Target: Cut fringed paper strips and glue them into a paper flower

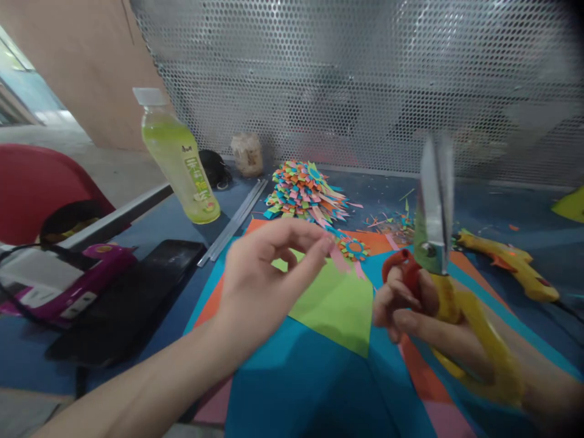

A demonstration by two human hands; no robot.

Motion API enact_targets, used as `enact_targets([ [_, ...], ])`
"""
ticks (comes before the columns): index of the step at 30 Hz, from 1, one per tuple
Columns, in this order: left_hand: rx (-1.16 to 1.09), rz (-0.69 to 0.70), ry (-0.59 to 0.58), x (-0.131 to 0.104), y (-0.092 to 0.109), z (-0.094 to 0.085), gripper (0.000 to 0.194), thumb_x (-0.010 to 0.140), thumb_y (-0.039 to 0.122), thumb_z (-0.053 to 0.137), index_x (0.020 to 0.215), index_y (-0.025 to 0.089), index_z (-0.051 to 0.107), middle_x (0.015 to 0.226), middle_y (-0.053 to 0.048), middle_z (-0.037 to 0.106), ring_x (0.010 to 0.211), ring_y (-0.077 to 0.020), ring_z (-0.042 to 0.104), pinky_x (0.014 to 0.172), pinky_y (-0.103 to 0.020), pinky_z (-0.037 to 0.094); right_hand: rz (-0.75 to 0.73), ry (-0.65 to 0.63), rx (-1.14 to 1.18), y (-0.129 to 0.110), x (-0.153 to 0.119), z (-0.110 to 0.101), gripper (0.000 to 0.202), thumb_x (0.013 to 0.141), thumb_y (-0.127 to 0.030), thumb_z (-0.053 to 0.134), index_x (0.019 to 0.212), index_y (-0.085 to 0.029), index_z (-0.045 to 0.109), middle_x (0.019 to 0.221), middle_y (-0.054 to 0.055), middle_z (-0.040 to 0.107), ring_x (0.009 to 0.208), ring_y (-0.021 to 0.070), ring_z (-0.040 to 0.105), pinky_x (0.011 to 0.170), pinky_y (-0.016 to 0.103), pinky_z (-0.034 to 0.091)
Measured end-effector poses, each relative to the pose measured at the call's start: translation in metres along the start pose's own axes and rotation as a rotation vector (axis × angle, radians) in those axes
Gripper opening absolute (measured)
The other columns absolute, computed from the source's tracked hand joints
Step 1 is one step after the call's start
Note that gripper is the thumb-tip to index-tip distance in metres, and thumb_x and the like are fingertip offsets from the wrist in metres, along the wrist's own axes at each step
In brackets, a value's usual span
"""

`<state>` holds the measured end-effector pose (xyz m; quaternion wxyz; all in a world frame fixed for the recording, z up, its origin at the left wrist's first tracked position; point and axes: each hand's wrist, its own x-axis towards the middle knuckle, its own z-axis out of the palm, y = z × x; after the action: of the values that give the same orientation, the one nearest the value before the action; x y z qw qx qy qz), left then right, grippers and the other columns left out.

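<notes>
My left hand [269, 274] pinches a small pink paper strip [340, 260] between thumb and fingertips, above a sheet of lime green paper [337, 304]. Scissors [435, 249] with yellow and red handles are in my right hand [424, 316], fingers through and around the handles, blades pointing up and a little blurred. Beyond my left fingertips lies a small round fringed paper piece [354, 249] in orange, blue and green. Behind it stands a pile of multicoloured fringed paper strips [303, 191]. Blue paper [301, 383] and orange paper [378, 241] spread beneath my hands.
On the left stand a bottle of green drink [180, 161], a black phone [128, 298] and a purple device [86, 280]. Thin clear sticks [232, 225] lie beside the bottle. A yellow glue gun [513, 264] lies right, near paper scraps [396, 222]. A perforated metal panel [337, 79] closes the back.
</notes>
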<state>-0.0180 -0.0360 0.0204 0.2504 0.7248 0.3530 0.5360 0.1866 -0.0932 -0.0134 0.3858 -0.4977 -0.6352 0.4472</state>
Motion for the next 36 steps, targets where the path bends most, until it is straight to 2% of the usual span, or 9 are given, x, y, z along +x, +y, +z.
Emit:
enact_targets([
  [3, 0.098, 0.093, -0.096, -0.009, -0.003, 0.015, 0.011, 0.074, 0.013, 0.063, 0.068, 0.022, 0.065, 0.066, 0.003, 0.069, 0.054, -0.0089, 0.060, 0.044, -0.017, 0.047, -0.090, 0.054, 0.084, 0.001, 0.005, 0.008, 0.030, 0.077, -0.026, 0.063, 0.067, -0.022, 0.035, 0.087, 0.000, 0.058, 0.068, 0.0103, 0.056, 0.062, 0.023, 0.049],
  [5, 0.116, 0.124, -0.128, -0.013, -0.004, 0.022, 0.013, 0.074, 0.012, 0.062, 0.069, 0.023, 0.064, 0.066, 0.003, 0.069, 0.053, -0.0092, 0.060, 0.042, -0.018, 0.046, -0.126, 0.103, 0.091, 0.001, 0.009, 0.008, 0.031, 0.076, -0.022, 0.063, 0.067, -0.023, 0.033, 0.086, 0.000, 0.059, 0.068, 0.0109, 0.058, 0.060, 0.023, 0.048],
  [10, 0.123, 0.189, -0.118, -0.015, -0.006, 0.026, 0.013, 0.074, 0.012, 0.061, 0.077, 0.024, 0.064, 0.066, 0.003, 0.069, 0.055, -0.0104, 0.060, 0.041, -0.020, 0.045, -0.091, 0.075, 0.142, -0.002, 0.012, 0.002, 0.030, 0.072, -0.019, 0.063, 0.067, -0.023, 0.034, 0.082, -0.001, 0.064, 0.084, 0.0161, 0.062, 0.067, 0.027, 0.048],
  [13, 0.128, 0.226, -0.109, -0.014, -0.006, 0.029, 0.014, 0.074, 0.010, 0.061, 0.078, 0.023, 0.063, 0.066, 0.003, 0.069, 0.055, -0.0097, 0.060, 0.041, -0.019, 0.045, -0.075, 0.082, 0.143, -0.004, 0.011, 0.003, 0.031, 0.069, -0.020, 0.065, 0.066, -0.023, 0.034, 0.082, 0.000, 0.064, 0.080, 0.0159, 0.062, 0.066, 0.028, 0.048],
  [18, 0.122, 0.249, -0.114, -0.013, -0.007, 0.033, 0.014, 0.072, 0.008, 0.062, 0.078, 0.021, 0.063, 0.067, 0.003, 0.069, 0.056, -0.0085, 0.060, 0.040, -0.017, 0.043, -0.049, 0.173, 0.104, -0.008, 0.012, 0.008, 0.031, 0.069, -0.022, 0.064, 0.064, -0.023, 0.033, 0.075, -0.001, 0.063, 0.074, 0.0151, 0.061, 0.065, 0.028, 0.048],
  [25, 0.151, 0.191, -0.105, -0.013, -0.008, 0.032, 0.013, 0.074, 0.009, 0.062, 0.076, 0.022, 0.063, 0.067, 0.003, 0.068, 0.053, -0.0080, 0.059, 0.040, -0.017, 0.043, 0.053, 0.181, 0.033, -0.014, 0.017, 0.008, 0.030, 0.061, -0.028, 0.062, 0.058, -0.024, 0.033, 0.066, 0.001, 0.061, 0.075, 0.0219, 0.062, 0.067, 0.036, 0.049],
  [29, 0.153, 0.105, -0.105, -0.012, -0.013, 0.032, 0.008, 0.076, 0.014, 0.060, 0.075, 0.021, 0.063, 0.071, 0.002, 0.069, 0.062, -0.0096, 0.062, 0.048, -0.017, 0.047, 0.011, 0.094, 0.000, -0.014, 0.013, 0.004, 0.022, 0.063, -0.021, 0.059, 0.065, -0.023, 0.037, 0.069, -0.001, 0.060, 0.066, 0.0159, 0.059, 0.057, 0.027, 0.045],
  [32, 0.179, 0.034, -0.122, -0.011, -0.015, 0.031, 0.006, 0.077, 0.017, 0.059, 0.074, 0.020, 0.064, 0.071, 0.002, 0.068, 0.064, -0.0092, 0.061, 0.053, -0.017, 0.048, 0.017, 0.049, -0.048, -0.017, 0.011, 0.003, 0.016, 0.066, -0.020, 0.057, 0.067, -0.021, 0.041, 0.065, -0.002, 0.055, 0.057, 0.0118, 0.052, 0.051, 0.023, 0.042],
  [36, 0.180, -0.018, -0.104, -0.009, -0.018, 0.025, 0.007, 0.078, 0.019, 0.059, 0.074, 0.021, 0.064, 0.069, 0.003, 0.067, 0.064, -0.0084, 0.060, 0.055, -0.016, 0.047, -0.004, 0.116, -0.194, -0.021, 0.013, 0.002, 0.019, 0.065, -0.021, 0.059, 0.063, -0.021, 0.040, 0.057, -0.005, 0.045, 0.050, 0.0091, 0.043, 0.044, 0.020, 0.036],
])
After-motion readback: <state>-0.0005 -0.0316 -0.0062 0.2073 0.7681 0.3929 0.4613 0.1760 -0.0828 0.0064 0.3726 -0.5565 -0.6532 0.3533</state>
